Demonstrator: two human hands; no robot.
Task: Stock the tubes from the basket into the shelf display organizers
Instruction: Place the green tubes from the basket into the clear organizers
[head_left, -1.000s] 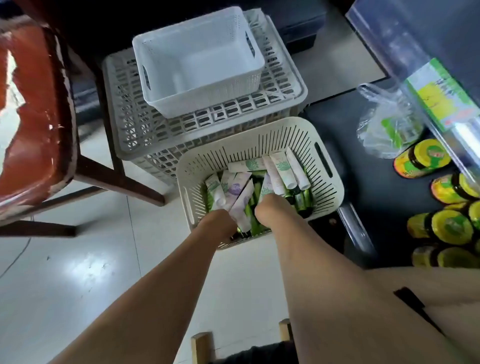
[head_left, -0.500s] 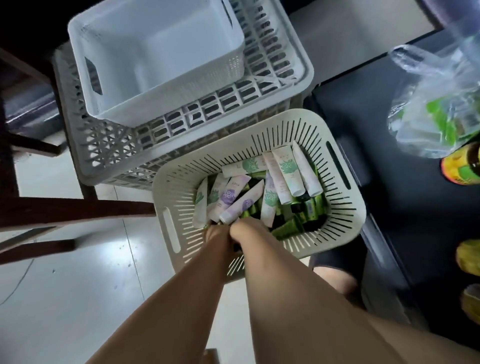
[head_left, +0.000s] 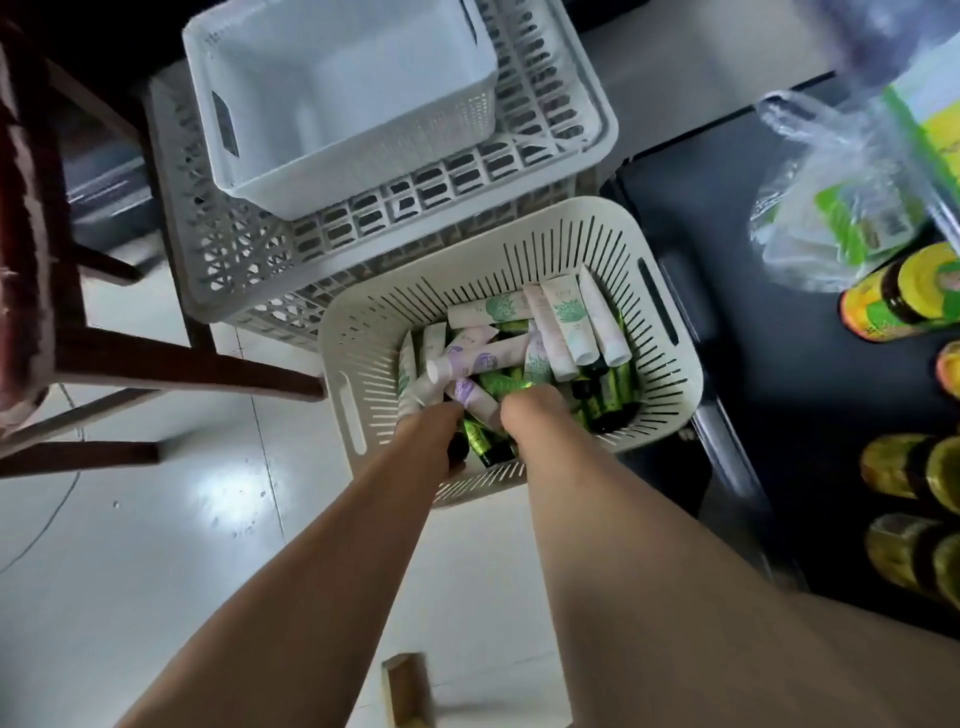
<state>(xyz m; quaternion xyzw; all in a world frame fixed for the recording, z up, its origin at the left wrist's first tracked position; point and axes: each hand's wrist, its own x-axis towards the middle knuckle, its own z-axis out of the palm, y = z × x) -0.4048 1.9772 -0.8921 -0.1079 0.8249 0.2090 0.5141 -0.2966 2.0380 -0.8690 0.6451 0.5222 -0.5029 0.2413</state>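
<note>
On glossy white floor (head_left: 156, 545): cream basket (head_left: 670, 395), grey crate (head_left: 249, 260) behind.

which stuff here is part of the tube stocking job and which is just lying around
Part of the job:
- cream basket
- white tubes and green tubes inside it
- left hand and right hand, both down in the basket, fingers hidden

Just lying about:
- white bin on the grey crate
- plastic bag
- jars
- wooden chair
</note>
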